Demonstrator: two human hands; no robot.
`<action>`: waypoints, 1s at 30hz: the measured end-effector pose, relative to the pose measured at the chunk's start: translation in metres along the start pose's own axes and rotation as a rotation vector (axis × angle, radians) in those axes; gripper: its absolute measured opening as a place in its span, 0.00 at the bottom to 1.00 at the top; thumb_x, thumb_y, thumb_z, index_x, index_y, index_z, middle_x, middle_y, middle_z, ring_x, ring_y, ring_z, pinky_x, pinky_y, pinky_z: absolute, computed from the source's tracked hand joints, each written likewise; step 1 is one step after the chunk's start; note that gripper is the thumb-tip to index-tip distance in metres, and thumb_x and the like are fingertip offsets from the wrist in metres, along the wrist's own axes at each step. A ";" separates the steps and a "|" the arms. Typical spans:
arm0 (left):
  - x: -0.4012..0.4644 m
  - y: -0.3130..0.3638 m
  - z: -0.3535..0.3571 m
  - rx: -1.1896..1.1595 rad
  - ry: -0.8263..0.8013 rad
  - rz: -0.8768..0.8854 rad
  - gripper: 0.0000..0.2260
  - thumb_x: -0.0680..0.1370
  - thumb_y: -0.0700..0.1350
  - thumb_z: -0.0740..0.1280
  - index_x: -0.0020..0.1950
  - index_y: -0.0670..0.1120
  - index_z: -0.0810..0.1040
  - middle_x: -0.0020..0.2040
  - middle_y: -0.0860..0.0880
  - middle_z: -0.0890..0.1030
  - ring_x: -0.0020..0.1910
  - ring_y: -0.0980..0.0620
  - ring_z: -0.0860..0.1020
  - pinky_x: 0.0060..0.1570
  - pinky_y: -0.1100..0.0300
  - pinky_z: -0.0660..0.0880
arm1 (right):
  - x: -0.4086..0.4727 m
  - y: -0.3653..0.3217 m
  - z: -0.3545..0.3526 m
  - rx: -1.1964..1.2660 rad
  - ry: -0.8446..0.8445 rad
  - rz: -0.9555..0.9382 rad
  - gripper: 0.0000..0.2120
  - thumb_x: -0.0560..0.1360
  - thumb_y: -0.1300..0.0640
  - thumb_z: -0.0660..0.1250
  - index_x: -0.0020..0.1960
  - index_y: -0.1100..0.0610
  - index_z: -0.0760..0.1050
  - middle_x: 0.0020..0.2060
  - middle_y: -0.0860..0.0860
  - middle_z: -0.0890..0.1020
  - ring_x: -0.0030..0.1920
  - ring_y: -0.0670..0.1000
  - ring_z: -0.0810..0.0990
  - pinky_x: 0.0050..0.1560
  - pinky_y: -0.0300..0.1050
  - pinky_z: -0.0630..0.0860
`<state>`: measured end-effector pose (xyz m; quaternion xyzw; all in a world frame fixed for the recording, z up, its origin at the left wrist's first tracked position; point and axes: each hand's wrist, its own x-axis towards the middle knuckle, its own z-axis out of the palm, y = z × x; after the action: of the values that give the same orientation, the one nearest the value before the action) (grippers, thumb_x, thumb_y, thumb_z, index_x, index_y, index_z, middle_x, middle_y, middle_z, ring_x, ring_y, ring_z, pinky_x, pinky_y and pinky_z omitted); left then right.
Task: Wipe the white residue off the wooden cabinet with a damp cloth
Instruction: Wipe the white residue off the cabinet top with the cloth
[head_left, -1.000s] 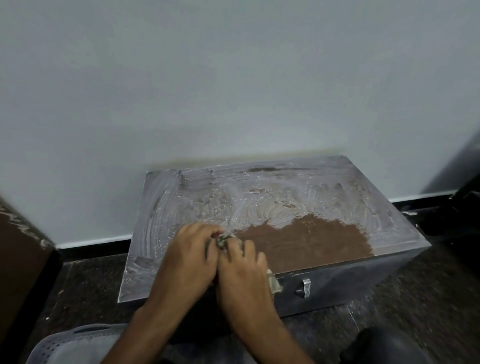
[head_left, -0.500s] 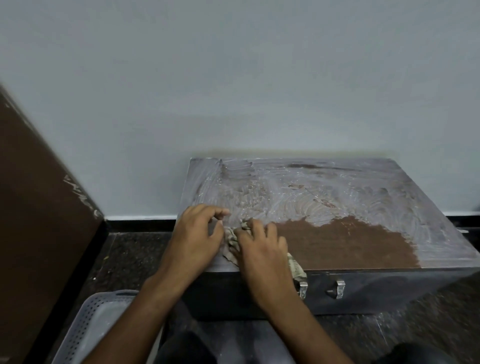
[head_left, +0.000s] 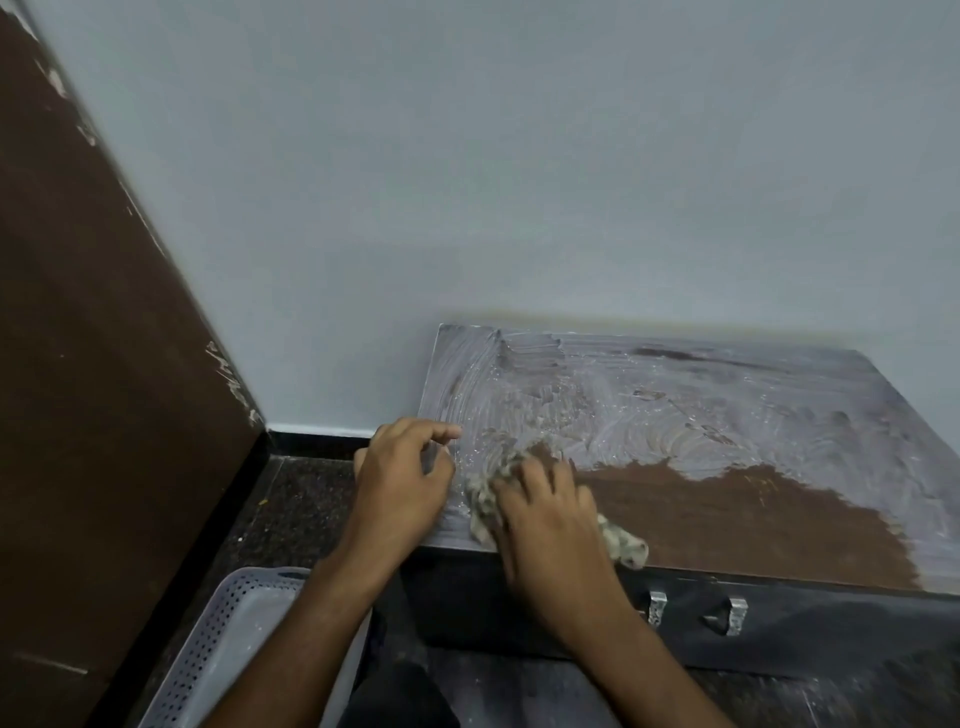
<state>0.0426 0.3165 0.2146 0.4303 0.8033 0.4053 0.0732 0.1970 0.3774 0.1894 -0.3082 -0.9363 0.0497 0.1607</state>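
Note:
A low wooden cabinet (head_left: 753, 519) stands against the wall. White residue (head_left: 649, 410) smears most of its top, and a bare brown patch shows at the front middle. My right hand (head_left: 545, 525) lies over a crumpled, dirty cloth (head_left: 485, 501) at the front left of the top, its fingers bent over it. The cloth's ends stick out on both sides of the hand. My left hand (head_left: 402, 483) rests at the cabinet's left front corner, fingers loosely curled and holding nothing, a short gap from the cloth.
A pale perforated plastic basket (head_left: 228, 639) sits on the dark floor at the lower left. A tall brown wooden panel (head_left: 104, 389) leans at the left. Two metal handles (head_left: 735, 616) stick out of the cabinet's front. The wall runs right behind the cabinet.
My hands have come apart: the left one left the cloth and shifted to the cabinet's left corner. The right stays on the cloth. The view has swung left.

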 end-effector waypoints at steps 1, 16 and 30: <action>0.000 -0.002 0.000 -0.006 0.000 -0.011 0.11 0.76 0.41 0.67 0.51 0.57 0.82 0.51 0.61 0.79 0.56 0.56 0.76 0.62 0.44 0.72 | -0.008 -0.002 0.002 0.007 -0.004 -0.038 0.18 0.69 0.56 0.72 0.58 0.51 0.76 0.55 0.51 0.75 0.49 0.55 0.71 0.41 0.51 0.71; -0.005 -0.028 -0.008 0.036 0.069 -0.009 0.15 0.75 0.38 0.68 0.60 0.48 0.81 0.51 0.54 0.80 0.48 0.56 0.77 0.52 0.60 0.77 | 0.025 -0.002 0.008 0.034 0.010 -0.102 0.17 0.73 0.59 0.68 0.61 0.51 0.74 0.60 0.53 0.71 0.55 0.56 0.69 0.50 0.54 0.70; -0.006 -0.045 -0.015 -0.085 0.059 -0.198 0.12 0.79 0.45 0.67 0.61 0.50 0.82 0.53 0.58 0.84 0.43 0.74 0.75 0.39 0.82 0.67 | 0.047 -0.022 0.015 0.042 0.008 -0.073 0.17 0.76 0.59 0.66 0.65 0.52 0.72 0.61 0.53 0.69 0.59 0.57 0.68 0.56 0.55 0.70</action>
<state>0.0106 0.2898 0.1909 0.3333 0.8256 0.4425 0.1072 0.1439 0.3876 0.1923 -0.2705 -0.9451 0.0621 0.1725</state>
